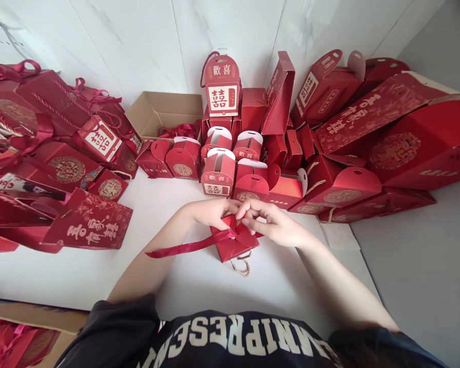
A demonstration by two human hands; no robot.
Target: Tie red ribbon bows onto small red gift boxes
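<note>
A small red gift box (233,249) lies on the white table in front of me. A dark red satin ribbon (189,249) is looped over its top, with one long tail stretching to the left. My left hand (211,210) is closed around the far left side of the box, its fingertips near the ribbon. From the right, my right hand (272,221) pinches the ribbon at the knot, fingers bent. The exact grip of the fingertips is partly hidden. A twisted gold cord handle (242,269) sticks out from the box's near side.
Several small red boxes (218,174) stand just beyond my hands. Larger red boxes (402,148) are stacked at right, ribboned ones (67,163) at left. An open cardboard carton (141,115) with ribbons sits at the back; another carton (34,312) is at lower left.
</note>
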